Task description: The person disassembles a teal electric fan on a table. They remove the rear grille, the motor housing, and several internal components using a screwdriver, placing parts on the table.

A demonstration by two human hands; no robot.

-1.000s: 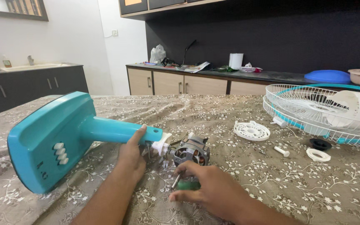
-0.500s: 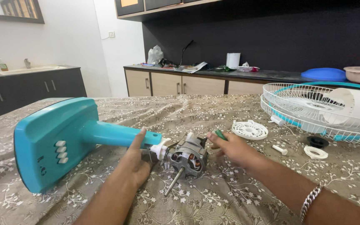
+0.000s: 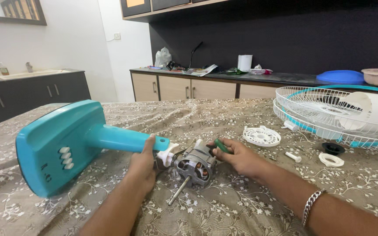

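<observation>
On the cloth-covered table, head view: the teal fan stand lies on its side, base to the left, neck pointing right to the bare fan motor, whose steel shaft sticks out toward the camera. The left hand is wrapped around the end of the neck by the white joint piece, fingers closed on it. The right hand is curled around a green-handled screwdriver, with the tip end up against the back of the motor; I can't see the tip itself or any screw.

If it were me, I'd keep that left grip firm so the neck can't roll on the soft cloth, line the driver straight with the fastener, and push in before turning so it doesn't cam out. Loose bits sit off to the right: a white vented cap, a white ring, a black nut and the white wire guard.

Versus 1 second ago: the right hand was down by the shaft, near the camera; now it's up behind the motor. Half a second ago it was nearly there, and it has since closed in a bit. The left hand has stayed on the neck.
</observation>
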